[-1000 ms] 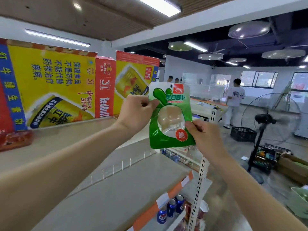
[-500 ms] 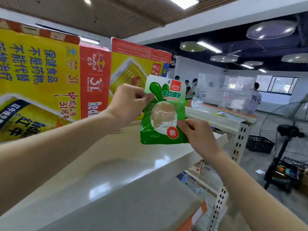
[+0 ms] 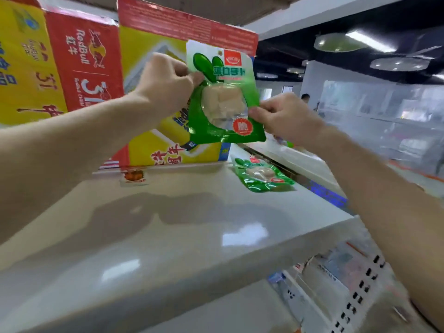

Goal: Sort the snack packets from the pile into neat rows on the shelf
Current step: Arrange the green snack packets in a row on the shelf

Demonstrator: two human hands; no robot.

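1. My left hand (image 3: pixel 165 85) pinches the green snack packet (image 3: pixel 223 97) by its left edge; the fingers (image 3: pixel 185 73) are curled tight.
2. My right hand (image 3: pixel 286 118) pinches its right edge; the packet hangs upright above the shelf (image 3: pixel 192 224), in front of the big boxes (image 3: pixel 81 58).
3. Further back on the shelf a second green packet (image 3: pixel 262 175) lies flat; a small red packet (image 3: pixel 133 176) lies left of it.

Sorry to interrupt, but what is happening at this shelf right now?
A person holds a green snack packet upright above the shelf, the left hand pinching its upper left edge and the right hand its right edge. A second green packet lies flat on the shelf near the Red Bull cartons.
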